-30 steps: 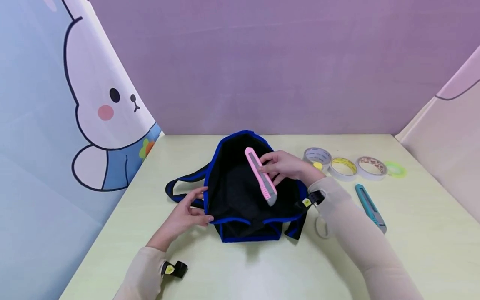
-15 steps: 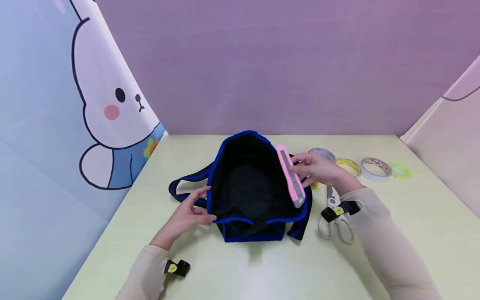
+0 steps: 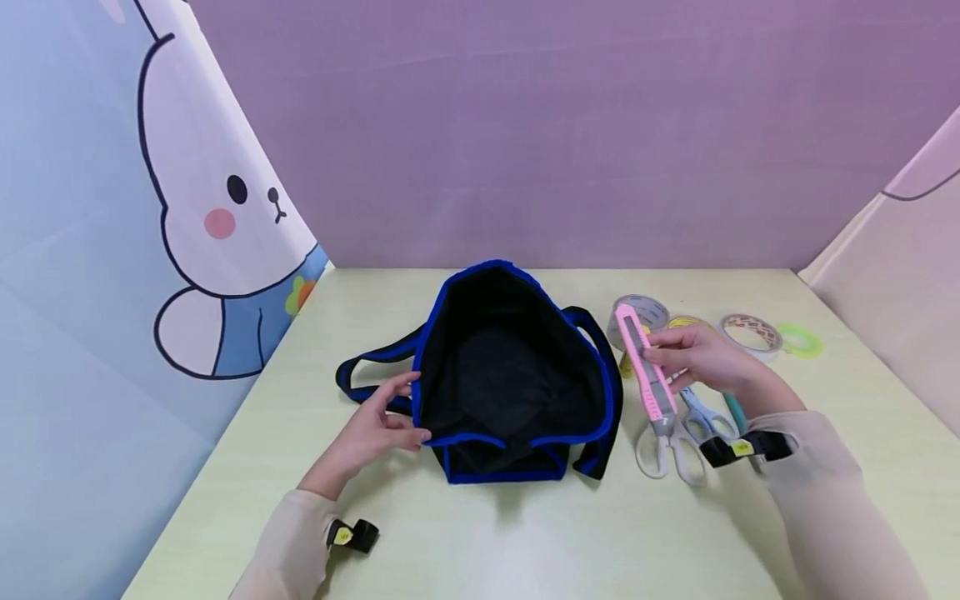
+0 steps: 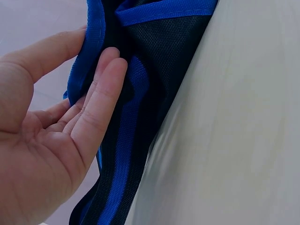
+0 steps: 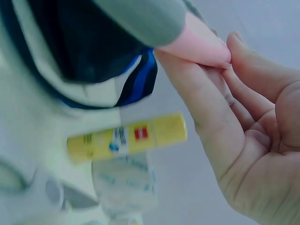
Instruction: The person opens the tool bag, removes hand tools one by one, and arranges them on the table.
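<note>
A black tool bag with blue trim (image 3: 517, 379) stands on the table with its mouth wide toward me. My left hand (image 3: 372, 429) pinches the bag's left rim; in the left wrist view the thumb lies on one side of the blue edging (image 4: 87, 51) and the fingers on the other. To the right of the bag, my right hand (image 3: 693, 358) holds a pink and grey box cutter (image 3: 647, 367) by its middle, between thumb and fingers. Beneath it lie white-handled scissors (image 3: 688, 462). A yellow glue stick (image 5: 129, 136) stands beside the bag in the right wrist view.
Behind my right hand lie several tape rolls, among them a clear one (image 3: 647, 312), a brown-cored one (image 3: 752, 331) and a green one (image 3: 801, 342). Blue scissors (image 3: 708, 417) and a teal cutter (image 3: 735, 412) lie partly hidden near my right wrist. Bag straps spread out at both sides.
My right hand has carried the pink box cutter rightward from over the bag's mouth to above the scissors. The left hand stays on the rim.
</note>
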`<state>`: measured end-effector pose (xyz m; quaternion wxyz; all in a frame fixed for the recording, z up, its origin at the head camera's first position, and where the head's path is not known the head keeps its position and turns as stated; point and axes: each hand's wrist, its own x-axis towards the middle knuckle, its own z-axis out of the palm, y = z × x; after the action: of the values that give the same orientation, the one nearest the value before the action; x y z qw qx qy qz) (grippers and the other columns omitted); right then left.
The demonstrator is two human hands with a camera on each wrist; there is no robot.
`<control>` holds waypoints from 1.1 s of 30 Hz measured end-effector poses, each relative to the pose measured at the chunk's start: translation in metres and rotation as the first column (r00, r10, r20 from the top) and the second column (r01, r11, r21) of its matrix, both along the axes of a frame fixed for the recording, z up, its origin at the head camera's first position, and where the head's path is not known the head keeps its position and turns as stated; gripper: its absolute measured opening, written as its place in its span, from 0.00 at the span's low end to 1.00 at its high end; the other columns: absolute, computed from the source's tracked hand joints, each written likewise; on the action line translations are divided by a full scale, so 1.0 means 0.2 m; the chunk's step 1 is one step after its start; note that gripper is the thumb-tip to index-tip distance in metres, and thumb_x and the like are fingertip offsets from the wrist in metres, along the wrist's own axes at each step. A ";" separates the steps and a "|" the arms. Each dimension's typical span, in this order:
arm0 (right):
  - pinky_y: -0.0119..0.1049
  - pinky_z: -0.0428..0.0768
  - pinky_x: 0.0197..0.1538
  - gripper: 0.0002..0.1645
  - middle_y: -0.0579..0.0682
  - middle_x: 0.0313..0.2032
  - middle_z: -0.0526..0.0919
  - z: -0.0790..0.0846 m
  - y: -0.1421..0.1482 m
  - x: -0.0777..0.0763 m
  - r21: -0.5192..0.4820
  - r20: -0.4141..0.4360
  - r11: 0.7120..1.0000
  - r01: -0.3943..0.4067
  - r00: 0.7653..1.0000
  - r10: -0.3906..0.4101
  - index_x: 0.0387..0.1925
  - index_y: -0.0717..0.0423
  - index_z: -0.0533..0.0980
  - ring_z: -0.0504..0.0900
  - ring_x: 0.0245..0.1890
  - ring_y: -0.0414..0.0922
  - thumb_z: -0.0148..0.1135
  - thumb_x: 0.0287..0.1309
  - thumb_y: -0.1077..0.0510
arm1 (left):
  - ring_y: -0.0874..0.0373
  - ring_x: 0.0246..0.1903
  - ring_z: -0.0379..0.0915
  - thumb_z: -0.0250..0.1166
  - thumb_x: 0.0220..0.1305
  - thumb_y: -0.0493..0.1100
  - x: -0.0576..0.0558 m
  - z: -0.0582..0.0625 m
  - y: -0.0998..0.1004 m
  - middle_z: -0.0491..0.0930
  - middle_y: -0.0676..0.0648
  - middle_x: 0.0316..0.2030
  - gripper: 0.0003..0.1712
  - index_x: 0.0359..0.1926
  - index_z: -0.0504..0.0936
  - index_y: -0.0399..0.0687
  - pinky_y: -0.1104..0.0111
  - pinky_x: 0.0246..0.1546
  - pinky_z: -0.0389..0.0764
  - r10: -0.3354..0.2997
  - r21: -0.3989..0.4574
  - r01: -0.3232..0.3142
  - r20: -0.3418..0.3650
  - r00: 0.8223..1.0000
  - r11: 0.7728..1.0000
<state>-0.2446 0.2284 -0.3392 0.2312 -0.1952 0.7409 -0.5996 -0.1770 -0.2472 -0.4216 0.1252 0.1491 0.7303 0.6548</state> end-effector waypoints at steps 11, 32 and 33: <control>0.43 0.86 0.33 0.24 0.52 0.34 0.87 -0.05 0.21 0.05 0.017 0.024 0.998 0.064 0.998 -0.065 0.44 0.35 0.85 0.87 0.33 0.47 0.52 0.72 0.67 | 0.53 0.30 0.81 0.70 0.59 0.29 0.01 0.00 -0.01 0.52 0.34 0.62 0.49 0.76 0.53 0.42 0.62 0.37 0.86 0.001 -0.004 -0.001 -0.004 1.000 1.000; 0.39 0.86 0.33 0.24 0.44 0.30 0.85 -0.21 0.61 0.13 0.179 0.142 0.940 0.291 0.938 -0.317 0.34 0.27 0.83 0.85 0.30 0.41 0.53 0.73 0.62 | 0.52 0.32 0.82 0.71 0.59 0.30 0.00 0.01 0.02 0.52 0.34 0.64 0.49 0.75 0.54 0.42 0.61 0.37 0.86 0.009 -0.002 -0.009 0.020 1.000 1.000; 0.39 0.86 0.33 0.23 0.44 0.31 0.85 -0.21 0.63 0.14 0.191 0.141 0.935 0.298 0.935 -0.327 0.34 0.27 0.83 0.85 0.30 0.41 0.53 0.73 0.61 | 0.52 0.32 0.82 0.71 0.59 0.30 0.00 0.01 0.02 0.52 0.34 0.64 0.49 0.75 0.54 0.42 0.61 0.37 0.86 0.010 -0.003 -0.010 0.020 1.000 1.000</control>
<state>-0.2167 0.3538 -0.3819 0.2106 -0.0026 0.7875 -0.5792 -0.1768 -0.2423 -0.4204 0.1295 0.1384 0.7307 0.6558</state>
